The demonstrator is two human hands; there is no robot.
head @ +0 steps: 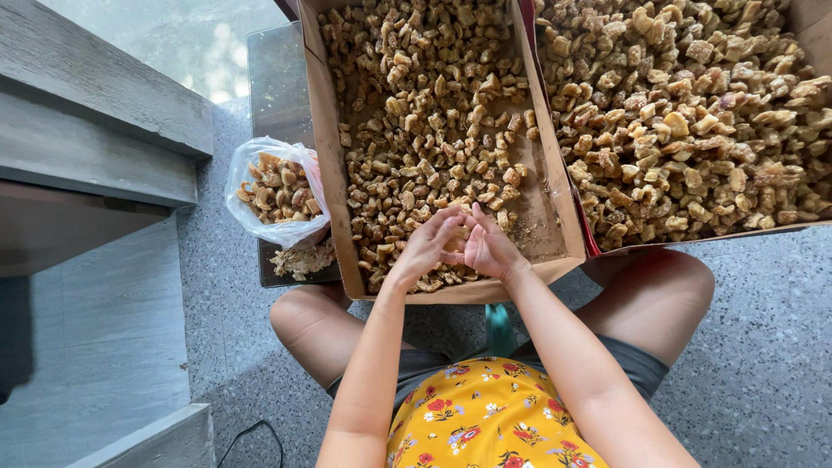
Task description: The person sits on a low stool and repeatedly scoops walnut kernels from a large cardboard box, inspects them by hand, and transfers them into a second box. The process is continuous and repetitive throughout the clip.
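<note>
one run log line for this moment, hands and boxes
left hand: touching right hand | both over near cardboard box | brown pieces: in box | plastic bag: beside

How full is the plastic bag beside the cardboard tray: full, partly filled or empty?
Partly filled: the plastic bag stands open, brown pieces heaped inside below its rim.

Speckled grey stone floor (763,347), grey stone steps (95,130) at the left, daylight falling on a glass pane (182,39).
</note>
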